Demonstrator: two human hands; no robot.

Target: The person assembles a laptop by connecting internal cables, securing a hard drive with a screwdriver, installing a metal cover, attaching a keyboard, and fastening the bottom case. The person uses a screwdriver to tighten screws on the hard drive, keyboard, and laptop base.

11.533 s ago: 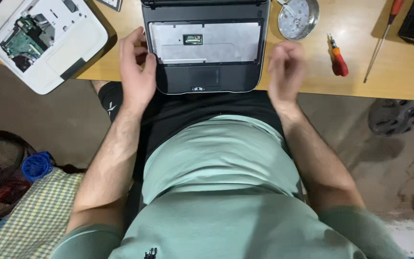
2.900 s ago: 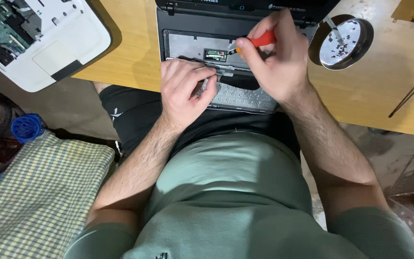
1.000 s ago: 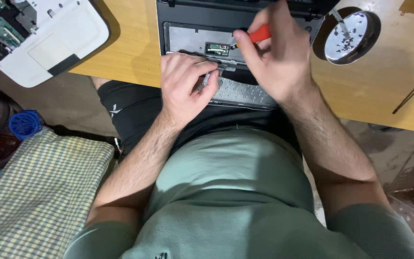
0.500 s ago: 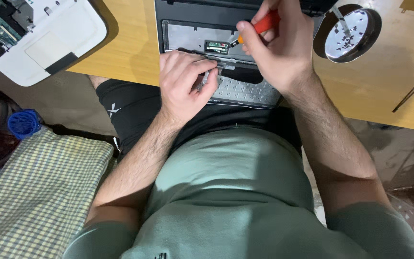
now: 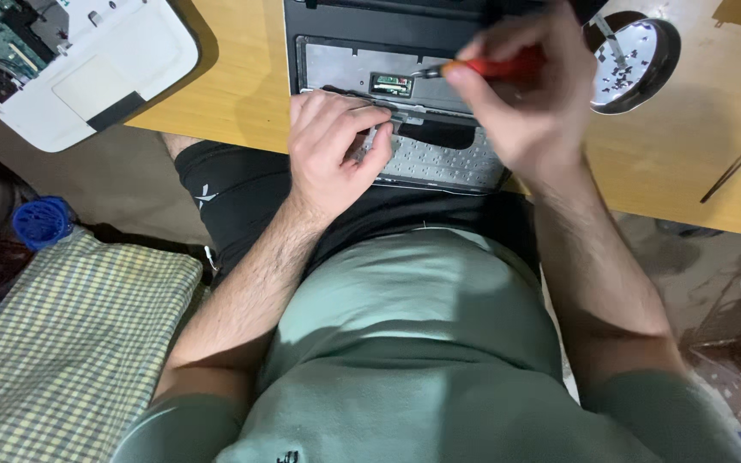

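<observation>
My left hand [image 5: 332,150] lies on the black laptop [image 5: 388,51], which sits open at the near edge of the bench [image 5: 233,94]. The fingers are curled and press on the lifted keyboard [image 5: 439,163], pinching a thin flat part at its upper edge. My right hand [image 5: 521,94] is closed around the red screwdriver [image 5: 482,69], and the metal tip points to the small green part [image 5: 392,83] in the grey tray under the keyboard.

I think the tip can slip from the screw and scratch the green part, because my hand moves fast and looks blurred. The thin flat part can also tear if my left hand pulls the keyboard too far. A loose screw may fall off the bench edge onto my lap.

The round metal dish [image 5: 636,51] with small screws stands to the right, apart from the laptop. The white opened laptop [image 5: 70,60] lies at the far left.

Half a second ago the screwdriver was more upright; now it lies flatter and lower. My left hand keeps the same place.
</observation>
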